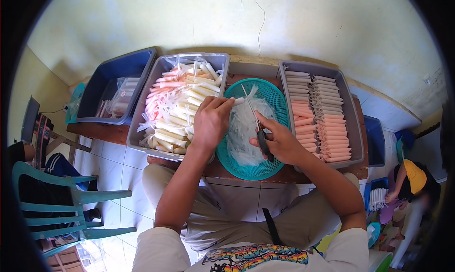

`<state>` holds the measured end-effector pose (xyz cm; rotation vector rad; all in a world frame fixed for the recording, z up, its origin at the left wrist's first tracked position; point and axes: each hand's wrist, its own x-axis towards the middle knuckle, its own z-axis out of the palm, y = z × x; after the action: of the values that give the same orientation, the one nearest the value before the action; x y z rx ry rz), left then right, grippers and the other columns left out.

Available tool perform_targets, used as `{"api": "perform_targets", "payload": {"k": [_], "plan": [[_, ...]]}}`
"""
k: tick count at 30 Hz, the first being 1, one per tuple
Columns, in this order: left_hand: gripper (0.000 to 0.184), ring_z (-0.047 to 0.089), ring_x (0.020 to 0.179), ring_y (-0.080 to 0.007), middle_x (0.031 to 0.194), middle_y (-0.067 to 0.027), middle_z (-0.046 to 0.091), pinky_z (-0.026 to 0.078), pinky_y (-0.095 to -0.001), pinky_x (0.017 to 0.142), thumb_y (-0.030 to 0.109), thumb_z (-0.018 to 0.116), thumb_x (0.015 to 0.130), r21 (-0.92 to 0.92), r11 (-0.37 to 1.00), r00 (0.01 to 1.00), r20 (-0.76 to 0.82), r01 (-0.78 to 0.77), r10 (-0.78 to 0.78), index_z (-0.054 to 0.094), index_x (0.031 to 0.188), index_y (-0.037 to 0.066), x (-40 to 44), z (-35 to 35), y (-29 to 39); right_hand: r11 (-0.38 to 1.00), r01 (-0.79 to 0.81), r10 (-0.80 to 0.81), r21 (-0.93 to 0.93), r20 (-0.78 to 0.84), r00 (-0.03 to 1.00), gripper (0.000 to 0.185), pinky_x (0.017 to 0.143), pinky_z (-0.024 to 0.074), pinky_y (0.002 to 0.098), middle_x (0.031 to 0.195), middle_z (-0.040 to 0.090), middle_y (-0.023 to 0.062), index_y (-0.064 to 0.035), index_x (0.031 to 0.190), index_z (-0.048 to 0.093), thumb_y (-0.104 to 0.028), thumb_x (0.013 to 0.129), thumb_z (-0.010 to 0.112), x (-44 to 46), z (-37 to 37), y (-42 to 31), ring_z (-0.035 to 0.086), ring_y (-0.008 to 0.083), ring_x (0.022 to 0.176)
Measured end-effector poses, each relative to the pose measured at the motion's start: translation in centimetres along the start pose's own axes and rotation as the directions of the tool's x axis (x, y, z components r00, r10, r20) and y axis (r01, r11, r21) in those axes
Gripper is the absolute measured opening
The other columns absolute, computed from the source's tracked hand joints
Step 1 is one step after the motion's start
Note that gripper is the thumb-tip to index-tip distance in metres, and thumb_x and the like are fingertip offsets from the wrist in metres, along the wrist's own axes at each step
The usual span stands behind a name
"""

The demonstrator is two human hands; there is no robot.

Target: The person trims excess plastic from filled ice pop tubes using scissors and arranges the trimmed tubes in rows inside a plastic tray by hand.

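Observation:
Over the left rim of a round teal basket (221,154), my left hand (212,121) pinches a small pale wrapped stick (238,101). My right hand (276,139) holds black-handled scissors (264,141), whose blades point up and left, parted, beside the stick's end. Cut clear plastic scraps (244,141) lie in the basket below. On the left, a grey tub (219,62) holds a loose heap of cream and pink sticks with long plastic ends. In the grey tub (353,125) on the right, short white and pink sticks lie in stacked rows.
A dark blue tub (99,89) with packaged sticks stands at the far left. Below it is a green plastic chair (76,196). At the right, another person (407,177) reaches to a blue tub of white sticks (377,198). A wall (213,20) stands behind the tubs.

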<state>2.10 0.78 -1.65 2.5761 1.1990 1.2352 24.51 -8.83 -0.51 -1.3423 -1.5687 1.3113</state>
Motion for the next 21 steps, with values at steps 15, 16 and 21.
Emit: {"api": "perform_targets", "payload": {"k": [15,16,21], "plan": [[0.029,0.072,0.097,-0.0305,0.105,-0.0096,0.078,0.059,-0.0426,0.088,0.002,0.078,0.085,0.003,1.000,0.999,-0.032,0.030,-0.030,0.079,0.114,0.004,0.3,-0.5,0.5,0.980,-0.064,0.055,-0.188,-0.054,0.997,0.086,0.063,0.0576,0.0331,0.109,0.047,0.0106,-0.0023,0.168,0.032,-0.030,0.101,0.079,0.4,0.1,-0.4,0.065,0.0147,0.074],[0.029,0.072,0.097,-0.0307,0.104,-0.0096,0.078,0.059,-0.0427,0.088,0.002,0.078,0.085,-0.011,0.999,0.999,-0.032,0.037,-0.037,0.079,0.114,0.005,0.3,-0.5,0.5,0.980,-0.064,0.055,-0.188,-0.056,0.997,0.086,0.063,0.0576,0.0331,0.109,0.047,0.0106,-0.0023,0.168,0.032,-0.030,0.101,0.079,0.4,0.1,-0.7,0.065,0.0147,0.074],[0.031,0.072,0.097,-0.0311,0.104,-0.0103,0.078,0.058,-0.0431,0.088,0.002,0.080,0.084,-0.057,0.997,0.997,-0.063,0.051,-0.055,0.079,0.114,0.006,0.4,-0.9,0.8,0.924,-0.163,0.136,-0.345,-0.101,0.985,0.091,0.065,0.0572,0.0343,0.109,0.050,0.0181,0.0078,0.163,0.034,-0.040,0.099,0.079,0.7,1.2,-0.9,0.066,0.0215,0.070]]}}
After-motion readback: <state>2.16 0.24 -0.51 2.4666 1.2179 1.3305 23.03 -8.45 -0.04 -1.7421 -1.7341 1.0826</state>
